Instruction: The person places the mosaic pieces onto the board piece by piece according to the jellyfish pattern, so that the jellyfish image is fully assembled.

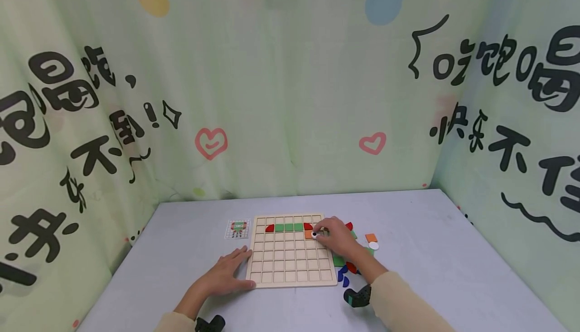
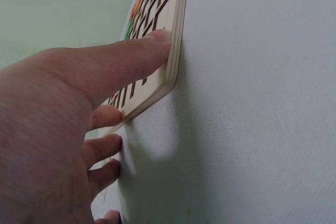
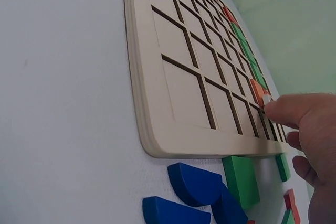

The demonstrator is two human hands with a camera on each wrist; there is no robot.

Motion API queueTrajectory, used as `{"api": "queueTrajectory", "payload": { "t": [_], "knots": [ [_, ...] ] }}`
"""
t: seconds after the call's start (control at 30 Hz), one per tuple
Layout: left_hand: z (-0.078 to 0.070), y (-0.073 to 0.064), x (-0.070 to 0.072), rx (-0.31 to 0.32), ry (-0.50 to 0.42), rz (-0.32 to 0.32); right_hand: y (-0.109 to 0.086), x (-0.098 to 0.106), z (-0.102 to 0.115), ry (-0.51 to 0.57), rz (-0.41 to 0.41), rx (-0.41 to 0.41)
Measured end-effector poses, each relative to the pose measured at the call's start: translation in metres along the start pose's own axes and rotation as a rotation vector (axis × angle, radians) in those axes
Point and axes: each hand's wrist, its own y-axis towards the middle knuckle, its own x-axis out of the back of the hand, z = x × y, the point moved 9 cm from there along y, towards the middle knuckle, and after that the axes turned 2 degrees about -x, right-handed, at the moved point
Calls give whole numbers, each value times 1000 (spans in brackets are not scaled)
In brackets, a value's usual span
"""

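A wooden grid board (image 1: 290, 264) lies on the table with a row of red and green pieces (image 1: 288, 227) in its second row of cells. My right hand (image 1: 339, 237) pinches a small white piece with a dark spot (image 1: 314, 235) over the board's right side. An orange square (image 1: 308, 234) sits in a cell beside that piece. At the board's lower left corner, my left hand (image 1: 226, 273) rests with its fingers spread. In the left wrist view its thumb (image 2: 136, 56) presses on the board's rim, while the other fingers lie along the side.
A small printed pattern card (image 1: 237, 228) lies left of the board. Loose pieces are scattered to the right, among them blue half-rounds (image 3: 195, 183), a green block (image 3: 241, 182), an orange square (image 1: 371, 238) and a white disc (image 1: 373, 246). Curtains surround the table.
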Motion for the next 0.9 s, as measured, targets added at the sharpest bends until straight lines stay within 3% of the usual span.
{"api": "queueTrajectory", "payload": {
  "t": [0.9],
  "knots": [
    [0,-1,1,11,-2,2,6,-8,12,-48,-55,39]
  ]
}}
